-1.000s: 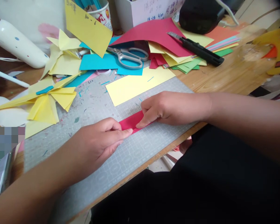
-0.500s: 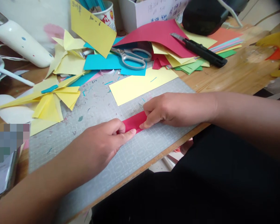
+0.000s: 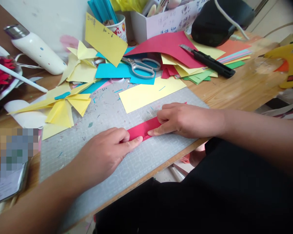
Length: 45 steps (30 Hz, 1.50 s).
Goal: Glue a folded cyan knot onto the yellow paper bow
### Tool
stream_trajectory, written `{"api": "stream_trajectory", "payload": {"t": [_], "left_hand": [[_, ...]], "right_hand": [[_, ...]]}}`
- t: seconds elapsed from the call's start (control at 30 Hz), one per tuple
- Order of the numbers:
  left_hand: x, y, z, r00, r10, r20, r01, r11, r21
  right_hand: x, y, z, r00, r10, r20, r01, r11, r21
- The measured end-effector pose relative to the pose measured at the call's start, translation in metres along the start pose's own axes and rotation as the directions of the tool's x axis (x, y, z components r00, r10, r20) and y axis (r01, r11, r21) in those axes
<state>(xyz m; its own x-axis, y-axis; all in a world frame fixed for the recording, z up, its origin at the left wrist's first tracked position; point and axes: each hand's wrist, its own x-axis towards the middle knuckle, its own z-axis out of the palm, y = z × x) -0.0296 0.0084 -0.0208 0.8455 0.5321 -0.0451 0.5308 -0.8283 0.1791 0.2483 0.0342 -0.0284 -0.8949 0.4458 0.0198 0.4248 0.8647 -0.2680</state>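
Note:
A narrow strip of red paper [image 3: 142, 128] lies on the grey cutting mat [image 3: 132, 170], with a fold along its near edge. At its left end, my left hand [image 3: 109, 146] has curled fingers and a thumb pressed on that edge. Farther right, my right hand [image 3: 183, 119] grips the strip, thumb on the near edge close to the left thumb. A small red tip shows beyond the right knuckles; the rest under both hands is hidden. Just behind the strip is a flat pale yellow paper piece [image 3: 148, 96].
Scissors [image 3: 144, 68] lie on blue paper [image 3: 109, 71]. A utility knife [image 3: 210, 61] with its blade out rests on red and coloured sheets. Folded yellow paper shapes [image 3: 61, 113] are at left, beside a white bottle [image 3: 39, 50]. A yellow glue gun [image 3: 286, 63] stands at right.
My right hand has slid a little to the right along the red strip, so more red shows between the hands. The left hand stays pressed down. The camera view has shifted slightly.

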Motion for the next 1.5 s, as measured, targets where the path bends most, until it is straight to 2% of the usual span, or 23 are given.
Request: {"api": "stream_trajectory", "payload": {"t": [0.3, 0.43, 0.6, 0.77, 0.93, 1.0, 1.1, 1.2, 1.23, 1.27, 1.37, 1.5], "left_hand": [[-0.024, -0.009, 0.001, 0.997, -0.067, 0.023, 0.069, 0.994, -0.079], [-0.031, -0.014, 0.002, 0.999, -0.045, 0.018, 0.046, 0.995, -0.084], [-0.038, -0.018, 0.002, 0.999, -0.022, -0.028, 0.021, 0.998, -0.058], [-0.063, -0.024, 0.004, 0.992, -0.054, -0.113, 0.050, 0.998, -0.041], [-0.084, -0.023, -0.008, 1.000, -0.031, -0.002, 0.031, 0.994, 0.104], [-0.086, -0.020, -0.017, 0.998, -0.055, -0.006, 0.055, 0.992, 0.117], [-0.075, -0.010, -0.027, 0.987, -0.081, -0.137, 0.096, 0.990, 0.103], [-0.044, 0.006, -0.028, 0.966, -0.025, -0.257, 0.059, 0.990, 0.128], [-0.032, 0.013, -0.027, 0.967, 0.007, -0.255, 0.028, 0.991, 0.132], [-0.020, 0.018, -0.024, 0.977, 0.038, -0.209, -0.012, 0.992, 0.125], [0.007, 0.029, -0.015, 0.990, 0.042, -0.134, -0.023, 0.990, 0.141], [0.017, 0.029, -0.009, 0.997, 0.041, -0.066, -0.029, 0.984, 0.173]], "right_hand": [[0.002, -0.001, -0.002, 0.999, 0.026, 0.030, -0.027, 0.998, 0.052], [0.001, 0.000, 0.000, 0.999, 0.028, 0.031, -0.030, 0.998, 0.052], [0.000, 0.001, 0.003, 0.999, 0.029, 0.014, -0.029, 0.999, 0.046], [0.000, 0.001, 0.004, 1.000, 0.019, 0.008, -0.020, 0.998, 0.062], [0.002, -0.001, 0.000, 0.999, 0.035, 0.035, -0.037, 0.996, 0.083], [0.002, -0.002, -0.001, 0.997, 0.044, 0.055, -0.049, 0.996, 0.081], [0.003, -0.002, -0.003, 0.996, 0.053, 0.077, -0.057, 0.997, 0.057], [0.003, -0.004, -0.005, 0.995, 0.056, 0.085, -0.060, 0.998, 0.037], [0.004, -0.004, -0.006, 0.995, 0.060, 0.085, -0.064, 0.997, 0.037], [0.004, -0.005, -0.007, 0.994, 0.065, 0.084, -0.069, 0.997, 0.039], [0.005, -0.007, -0.009, 0.994, 0.070, 0.080, -0.074, 0.996, 0.040], [0.005, -0.007, -0.009, 0.995, 0.069, 0.071, -0.069, 0.998, 0.003]]}}
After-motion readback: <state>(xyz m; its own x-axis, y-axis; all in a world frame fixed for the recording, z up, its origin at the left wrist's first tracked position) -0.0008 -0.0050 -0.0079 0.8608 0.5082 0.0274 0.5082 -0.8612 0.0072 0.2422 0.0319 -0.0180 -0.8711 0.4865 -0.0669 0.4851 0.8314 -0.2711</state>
